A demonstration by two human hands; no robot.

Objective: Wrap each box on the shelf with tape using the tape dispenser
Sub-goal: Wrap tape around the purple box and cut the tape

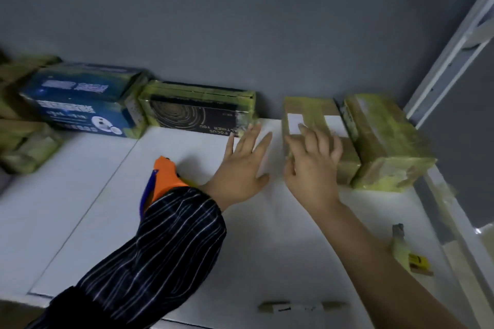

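Several boxes along the wall at 10 o'clock already carry yellowish tape, among them the blue box (80, 104) and the black box (192, 112). The orange tape dispenser (167, 176) lies on the shelf (80, 195), half hidden behind the striped sleeve (160, 248), at 8 o'clock of the left grip (240, 165). Neither hand holds it. A careless sweep of that forearm could probably knock it toward the shelf's near edge.

The left grip lies flat, palm down, with its fingers spread toward 12 o'clock, and it holds nothing.

The right grip (312, 168) rests on top of the brown box (312, 109). Its fingers are almost straight across the lid and its thumb sits by the near-left corner. Whether the thumb pinches I cannot tell. This box is partly taped and shows white labels, and it touches the fully taped box (385, 141) at its 3 o'clock. Dragging it out could tug that neighbour along if their tape catches. A loose tape scrap (401, 246) at 5 o'clock might stick to whatever slides over it.
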